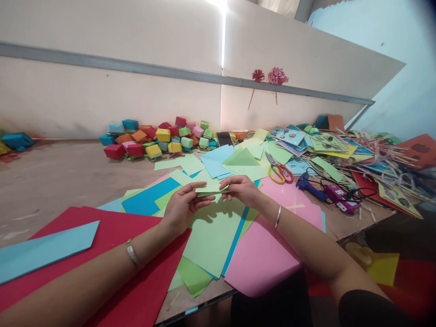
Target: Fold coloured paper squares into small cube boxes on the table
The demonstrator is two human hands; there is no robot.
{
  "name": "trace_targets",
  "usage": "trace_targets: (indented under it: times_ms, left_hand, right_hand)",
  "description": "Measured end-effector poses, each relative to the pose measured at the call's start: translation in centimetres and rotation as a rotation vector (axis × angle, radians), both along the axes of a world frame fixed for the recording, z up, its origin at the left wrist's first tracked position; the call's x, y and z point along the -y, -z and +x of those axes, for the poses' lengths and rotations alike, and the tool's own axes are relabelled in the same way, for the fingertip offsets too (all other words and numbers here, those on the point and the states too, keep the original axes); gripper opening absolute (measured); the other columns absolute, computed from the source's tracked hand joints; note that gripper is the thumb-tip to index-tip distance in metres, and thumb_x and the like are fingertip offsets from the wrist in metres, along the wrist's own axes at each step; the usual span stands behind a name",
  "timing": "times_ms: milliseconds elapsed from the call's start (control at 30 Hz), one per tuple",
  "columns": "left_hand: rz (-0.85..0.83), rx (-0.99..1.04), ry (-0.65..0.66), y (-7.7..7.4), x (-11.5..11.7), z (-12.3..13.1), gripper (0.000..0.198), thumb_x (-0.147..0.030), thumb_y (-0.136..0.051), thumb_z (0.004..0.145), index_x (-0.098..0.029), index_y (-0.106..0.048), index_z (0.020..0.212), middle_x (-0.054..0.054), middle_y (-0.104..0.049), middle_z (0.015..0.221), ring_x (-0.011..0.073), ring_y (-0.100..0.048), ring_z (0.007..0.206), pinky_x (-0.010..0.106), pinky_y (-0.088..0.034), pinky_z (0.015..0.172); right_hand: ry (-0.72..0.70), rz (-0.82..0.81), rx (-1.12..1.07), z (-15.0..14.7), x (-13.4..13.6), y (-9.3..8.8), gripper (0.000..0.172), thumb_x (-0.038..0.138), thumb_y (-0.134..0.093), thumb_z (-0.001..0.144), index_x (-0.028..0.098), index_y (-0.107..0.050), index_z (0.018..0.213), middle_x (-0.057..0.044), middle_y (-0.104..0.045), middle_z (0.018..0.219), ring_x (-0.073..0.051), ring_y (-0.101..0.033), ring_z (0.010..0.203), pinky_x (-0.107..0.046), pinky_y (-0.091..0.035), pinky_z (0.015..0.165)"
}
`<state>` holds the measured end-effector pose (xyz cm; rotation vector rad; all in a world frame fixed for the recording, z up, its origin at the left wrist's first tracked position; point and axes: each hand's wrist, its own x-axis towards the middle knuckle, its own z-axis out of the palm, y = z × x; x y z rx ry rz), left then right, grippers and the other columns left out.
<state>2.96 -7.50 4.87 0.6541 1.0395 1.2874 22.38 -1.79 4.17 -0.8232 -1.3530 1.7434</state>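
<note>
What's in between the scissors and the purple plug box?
The head view shows a blue glue gun between the scissors and the purple plug box.

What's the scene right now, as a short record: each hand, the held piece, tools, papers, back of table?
left hand: holding the left end of a light green paper piece
right hand: holding its right end
held piece: raised over light green sheets
scissors: lying open beyond the right hand, one yellow handle, one red
right side: blue glue gun beside a purple power strip
left side: red sheet with a light blue strip on top
back: pile of colored paper boxes
</note>
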Motion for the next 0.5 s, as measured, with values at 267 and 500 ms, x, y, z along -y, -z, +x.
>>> trace_targets:
  times_ms: [267, 500]
  left_hand:
    - [0.169, -0.067, 0.039, 1.5, 0.3, 0.1, 0.04, -0.039, -0.089, 0.061, -0.014, -0.067, 0.083, 0.005, -0.072, 0.077, 0.0175, -0.069, 0.071, 0.026, -0.058, 0.065]
    - [0.421, -0.461, -0.064, 1.6, 0.5, -0.4, 0.029, -0.039, -0.078, 0.072, -0.015, -0.072, 0.088, 0.001, -0.066, 0.068, 0.0146, -0.059, 0.061, 0.028, -0.052, 0.06]
  right_hand:
    - [-0.027, 0.136, -0.036, -0.8, 0.8, 0.3, 0.011, 0.021, -0.076, 0.065, 0.016, -0.073, 0.075, -0.002, -0.069, 0.087, -0.013, -0.07, 0.076, -0.028, -0.059, 0.076]
    - [-0.003, 0.279, 0.166, -0.8, 1.0, 0.4, 0.025, 0.021, -0.075, 0.071, 0.019, -0.062, 0.092, 0.0, -0.071, 0.084, -0.013, -0.069, 0.074, -0.026, -0.055, 0.069]
